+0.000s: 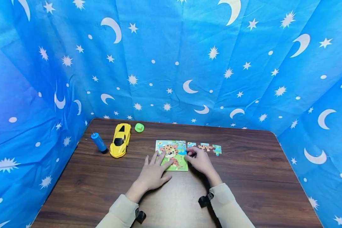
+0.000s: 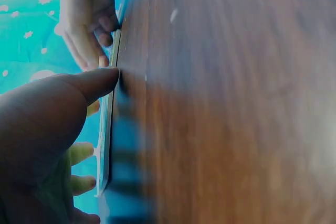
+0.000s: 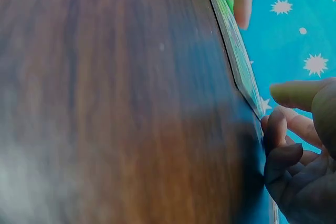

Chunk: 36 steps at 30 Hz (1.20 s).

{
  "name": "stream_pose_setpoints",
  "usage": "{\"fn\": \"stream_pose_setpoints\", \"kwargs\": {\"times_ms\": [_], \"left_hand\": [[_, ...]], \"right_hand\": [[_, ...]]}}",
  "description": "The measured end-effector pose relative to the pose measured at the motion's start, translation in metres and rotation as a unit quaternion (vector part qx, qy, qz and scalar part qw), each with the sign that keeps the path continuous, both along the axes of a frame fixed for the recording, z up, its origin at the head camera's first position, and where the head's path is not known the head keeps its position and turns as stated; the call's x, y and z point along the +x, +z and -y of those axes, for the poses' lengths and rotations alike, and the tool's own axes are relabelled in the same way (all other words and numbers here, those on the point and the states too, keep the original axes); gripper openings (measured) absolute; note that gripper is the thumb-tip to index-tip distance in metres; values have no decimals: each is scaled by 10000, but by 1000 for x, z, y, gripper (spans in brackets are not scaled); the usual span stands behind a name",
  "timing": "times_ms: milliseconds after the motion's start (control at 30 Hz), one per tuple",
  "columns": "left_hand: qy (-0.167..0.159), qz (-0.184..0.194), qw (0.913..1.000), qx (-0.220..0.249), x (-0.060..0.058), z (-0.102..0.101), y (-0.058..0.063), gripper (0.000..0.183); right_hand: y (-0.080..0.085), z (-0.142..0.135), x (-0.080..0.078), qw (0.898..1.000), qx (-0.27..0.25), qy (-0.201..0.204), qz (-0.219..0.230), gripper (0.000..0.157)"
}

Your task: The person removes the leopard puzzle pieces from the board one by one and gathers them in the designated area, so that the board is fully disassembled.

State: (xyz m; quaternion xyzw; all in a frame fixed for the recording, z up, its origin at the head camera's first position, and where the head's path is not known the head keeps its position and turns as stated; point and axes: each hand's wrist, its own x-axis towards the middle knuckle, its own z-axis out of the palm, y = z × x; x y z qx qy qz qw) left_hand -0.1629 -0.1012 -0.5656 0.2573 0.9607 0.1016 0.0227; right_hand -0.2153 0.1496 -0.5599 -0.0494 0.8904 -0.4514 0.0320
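Observation:
A jigsaw puzzle [image 1: 180, 166] with a spotted cartoon animal on a green and blue picture lies flat on the table. My left hand [image 1: 152, 174] is spread, its fingers over the left and lower part of the puzzle. The left thumb [image 2: 97, 83] shows close up in the left wrist view. At the puzzle's right edge is my right hand [image 1: 200, 161], fingers bent and the thumb apart from them, with nothing visible between them. Beyond it lie loose puzzle pieces: a blue one [image 1: 192, 144] partly hidden by the hand, a spotted one [image 1: 205, 147] and a blue-green one [image 1: 217, 149].
On the left of the brown wooden table [image 1: 262, 186] stand a blue cylinder [image 1: 99, 142] with a dark base and a yellow toy car [image 1: 120, 141]. A small green rubber duck [image 1: 139, 127] sits near the back edge. Blue cloth [image 1: 171, 63] with moons and stars surrounds the table.

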Motion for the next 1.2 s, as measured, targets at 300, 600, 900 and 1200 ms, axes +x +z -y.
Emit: {"fn": "stream_pose_setpoints", "kwargs": {"times_ms": [300, 600, 900, 1200], "left_hand": [[-226, 121, 9996, -102, 3, -8, 3, 60], [-251, 225, 9994, -88, 2, -7, 3, 58], [-272, 268, 9992, -94, 2, -7, 2, 58], [-273, 223, 9993, -86, 2, -7, 2, 58]], "right_hand": [[1, 4, 0, 9975, 442, 544, -75, 41], [6, 6, -1, 9942, 764, 753, -63, 46], [8, 6, -2, 9932, 810, 835, 82, 47], [9, 9, -2, 9939, 786, 744, 194, 43]]}}
